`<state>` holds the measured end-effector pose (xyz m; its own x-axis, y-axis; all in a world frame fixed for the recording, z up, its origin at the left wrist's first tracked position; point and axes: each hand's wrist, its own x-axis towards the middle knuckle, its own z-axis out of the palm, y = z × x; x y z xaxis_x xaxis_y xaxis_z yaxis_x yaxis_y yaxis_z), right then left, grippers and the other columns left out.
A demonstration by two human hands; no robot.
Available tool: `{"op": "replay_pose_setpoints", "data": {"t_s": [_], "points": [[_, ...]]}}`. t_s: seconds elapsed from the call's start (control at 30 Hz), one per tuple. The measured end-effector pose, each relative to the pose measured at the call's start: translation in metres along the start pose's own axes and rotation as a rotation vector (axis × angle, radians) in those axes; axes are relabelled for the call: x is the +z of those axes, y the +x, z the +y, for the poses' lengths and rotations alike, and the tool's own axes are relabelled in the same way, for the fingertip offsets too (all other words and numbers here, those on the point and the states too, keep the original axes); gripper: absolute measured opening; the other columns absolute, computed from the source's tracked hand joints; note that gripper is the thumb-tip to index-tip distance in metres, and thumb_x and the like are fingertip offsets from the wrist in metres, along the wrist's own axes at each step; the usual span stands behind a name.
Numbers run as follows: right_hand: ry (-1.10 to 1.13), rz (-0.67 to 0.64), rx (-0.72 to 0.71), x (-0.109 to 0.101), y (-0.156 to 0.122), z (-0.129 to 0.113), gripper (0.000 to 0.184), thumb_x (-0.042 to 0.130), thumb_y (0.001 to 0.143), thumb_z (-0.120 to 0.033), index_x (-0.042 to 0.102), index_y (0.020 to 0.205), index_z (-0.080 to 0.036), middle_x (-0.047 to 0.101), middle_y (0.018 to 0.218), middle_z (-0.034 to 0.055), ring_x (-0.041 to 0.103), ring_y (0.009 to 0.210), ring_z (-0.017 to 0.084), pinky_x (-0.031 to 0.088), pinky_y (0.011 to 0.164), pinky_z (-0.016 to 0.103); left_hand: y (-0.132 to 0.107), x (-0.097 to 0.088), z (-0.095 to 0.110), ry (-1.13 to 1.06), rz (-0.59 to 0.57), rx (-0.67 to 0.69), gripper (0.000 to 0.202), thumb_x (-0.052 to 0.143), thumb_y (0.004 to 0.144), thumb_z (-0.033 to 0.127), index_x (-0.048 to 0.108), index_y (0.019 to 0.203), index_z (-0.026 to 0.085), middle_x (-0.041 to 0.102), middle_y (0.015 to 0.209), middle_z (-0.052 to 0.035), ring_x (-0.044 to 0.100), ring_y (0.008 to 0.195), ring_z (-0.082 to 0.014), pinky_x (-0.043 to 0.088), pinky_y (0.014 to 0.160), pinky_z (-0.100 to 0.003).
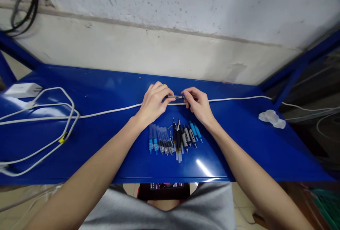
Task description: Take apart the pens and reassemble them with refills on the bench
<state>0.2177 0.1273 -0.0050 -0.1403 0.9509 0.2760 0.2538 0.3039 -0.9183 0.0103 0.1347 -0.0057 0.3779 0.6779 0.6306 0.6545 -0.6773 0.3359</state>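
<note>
Both my hands meet over the middle of a blue metal table [111,152]. My left hand [154,103] pinches one end of a thin dark pen part [176,97], fingers curled. My right hand [198,105] pinches the other end, fingers also closed. The part is held level just above a white cable [106,112] that runs across the table. Nearer to me lies a row of pen parts [174,138]: clear barrels with blue ends on the left, black and grey pieces in the middle, blue-tipped ones on the right.
A white charger block [22,90] with looped white cords [55,131] lies at the far left. A crumpled clear plastic bag [272,118] sits at the right. A pale wall stands behind the table. More cables hang past the right edge.
</note>
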Motion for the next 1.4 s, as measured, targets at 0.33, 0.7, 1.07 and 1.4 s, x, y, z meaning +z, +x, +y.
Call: {"op": "replay_pose_setpoints", "data": {"t_s": [0.33, 0.7, 1.07, 1.4], "points": [[0.024, 0.160, -0.021, 0.009, -0.004, -0.003, 0.019, 0.078, 0.081, -0.032, 0.080, 0.094, -0.017, 0.079, 0.093, 0.0073, 0.065, 0.072, 0.017, 0.051, 0.064, 0.029, 0.000, -0.003, -0.007, -0.010, -0.123, -0.058, 0.015, 0.061, 0.101, 0.033, 0.067, 0.107, 0.020, 0.069, 0.095, -0.0047, 0.060, 0.095, -0.0224, 0.042, 0.086, -0.037], [-0.022, 0.119, -0.094, 0.007, -0.004, 0.001, 0.015, 0.075, 0.087, -0.032, 0.077, 0.085, -0.018, 0.076, 0.078, 0.0033, 0.065, 0.070, 0.016, 0.049, 0.069, 0.028, -0.001, 0.000, -0.012, 0.059, -0.081, 0.068, 0.018, 0.060, 0.101, 0.031, 0.069, 0.091, 0.019, 0.072, 0.086, -0.0041, 0.056, 0.089, -0.0233, 0.039, 0.077, -0.037], [-0.097, 0.170, -0.150, 0.007, -0.007, -0.008, 0.021, 0.061, 0.099, -0.035, 0.071, 0.091, -0.019, 0.066, 0.077, -0.0003, 0.057, 0.069, 0.013, 0.044, 0.067, 0.026, 0.002, 0.000, -0.003, 0.084, -0.053, 0.077, 0.022, 0.063, 0.100, 0.039, 0.072, 0.102, 0.020, 0.072, 0.088, -0.0039, 0.057, 0.089, -0.0231, 0.038, 0.077, -0.036], [0.008, 0.090, 0.005, 0.003, -0.001, -0.001, 0.023, 0.070, 0.089, -0.039, 0.075, 0.086, -0.016, 0.069, 0.068, 0.0021, 0.058, 0.058, 0.014, 0.045, 0.058, 0.028, 0.000, -0.002, -0.008, 0.076, -0.051, 0.036, 0.021, 0.059, 0.102, 0.034, 0.074, 0.095, 0.021, 0.074, 0.088, -0.0038, 0.056, 0.091, -0.0232, 0.038, 0.077, -0.038]]}}
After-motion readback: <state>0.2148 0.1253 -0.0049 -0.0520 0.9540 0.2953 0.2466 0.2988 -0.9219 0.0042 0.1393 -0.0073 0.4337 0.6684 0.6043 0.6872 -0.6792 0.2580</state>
